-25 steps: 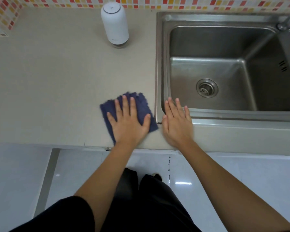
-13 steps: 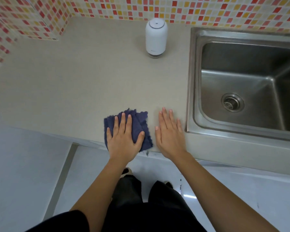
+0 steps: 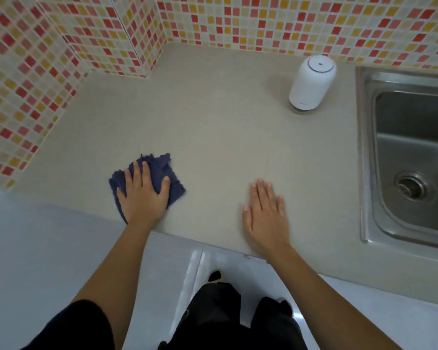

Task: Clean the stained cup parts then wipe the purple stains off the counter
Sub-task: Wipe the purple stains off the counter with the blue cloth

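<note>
On the beige stone-look counter [image 3: 213, 127], near its front edge, the left hand [image 3: 143, 197] lies flat, fingers spread, pressing a crumpled dark-blue cloth [image 3: 159, 170]. Well apart to its right, the right hand [image 3: 266, 218] rests palm-down, fingers together, holding nothing. Farther back a white cylindrical dispenser [image 3: 311, 84] stands upright beside the stainless-steel sink [image 3: 364, 152].

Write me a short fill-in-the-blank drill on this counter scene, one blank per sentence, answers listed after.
1. The left hand presses flat on a dark blue ____.
2. The right hand lies open and flat on the bare ____.
3. The white cylinder stands upright just left of the steel ____.
4. The wall behind the counter is covered in small mosaic ____.

Answers: cloth; counter; sink; tiles
</note>
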